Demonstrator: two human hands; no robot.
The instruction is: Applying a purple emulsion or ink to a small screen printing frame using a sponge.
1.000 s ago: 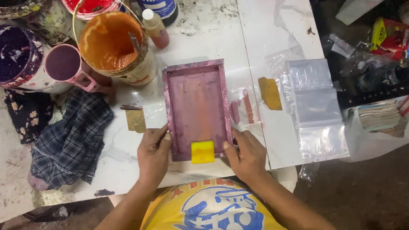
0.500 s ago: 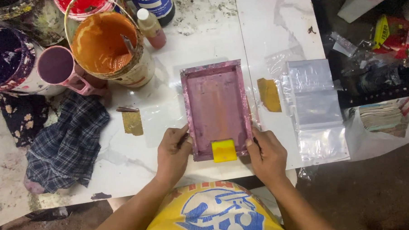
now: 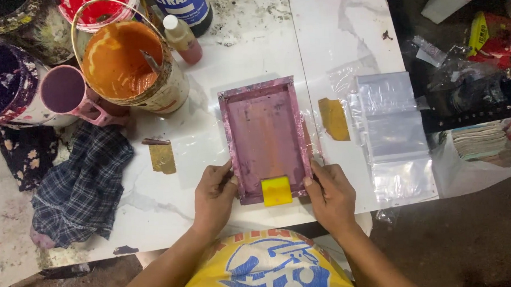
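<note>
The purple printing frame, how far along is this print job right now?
Done, by the look of it: the purple printing frame lies flat on the white table, with the yellow squeegee resting at its near end. In hand: the left hand and right hand grip the frame's near corners. Left: a stack of clear plastic bags waits at the right, seemingly unprinted. No finished print shows.

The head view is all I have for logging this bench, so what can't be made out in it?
- What lies under the pink frame: hidden by its stained mesh.
- Red paint bucket: cut off by the top edge.
- Small bottle's contents: too small to tell.
- Right hand and left hand: palms hidden, backs face the camera.
</note>
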